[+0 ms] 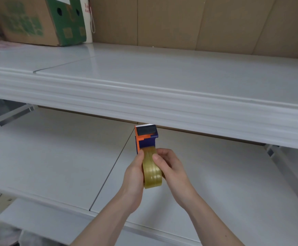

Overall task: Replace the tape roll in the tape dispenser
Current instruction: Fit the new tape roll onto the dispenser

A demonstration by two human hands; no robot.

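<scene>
Both my hands clamp the tape roll (151, 170) edge-on between them: left hand (133, 172) curled along its left side, thumb up by the dispenser body, right hand (169, 166) curled round its right side, thumb pressed on the tape band. The roll sits at the near end of the tape dispenser (146, 137), held in the air above the lower shelf (55, 157). Forearms rise from below, converging. The dispenser's long axis runs away from me, its serrated blade end pointing toward the upper shelf (144, 96) edge.
</scene>
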